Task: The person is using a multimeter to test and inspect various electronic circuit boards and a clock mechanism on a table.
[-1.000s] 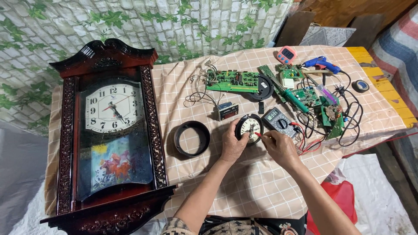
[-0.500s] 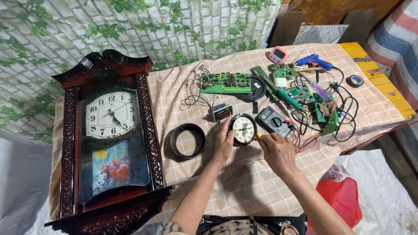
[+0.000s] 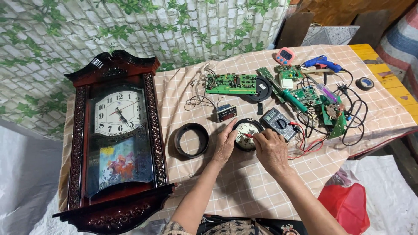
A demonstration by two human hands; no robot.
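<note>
Dial [image 3: 246, 130], small round clock face w/ black rim, lies near table [image 3: 244, 191] centre, beside multimeter [image 3: 278, 119]. Left hand [image 3: 225, 146] steadies its edge; right hand [image 3: 271, 149] pinches red probe tip [image 3: 248, 135] on it. Bezel ring [image 3: 191, 140] is already off; reassembly seems left. Checked cloth, leafy brick wall behind.

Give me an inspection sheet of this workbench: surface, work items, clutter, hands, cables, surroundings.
Surface: table under a checked cloth.
Work items: small round clock dial; red probe touching its face.
Clutter: wall clock, black ring, multimeter, circuit boards, glue gun, tape roll.
Hands: left hand steadies the dial; right hand holds the probe.
Cables: black and red leads tangled at right.
Surroundings: leaf-patterned wall covering, red bag below.
</note>
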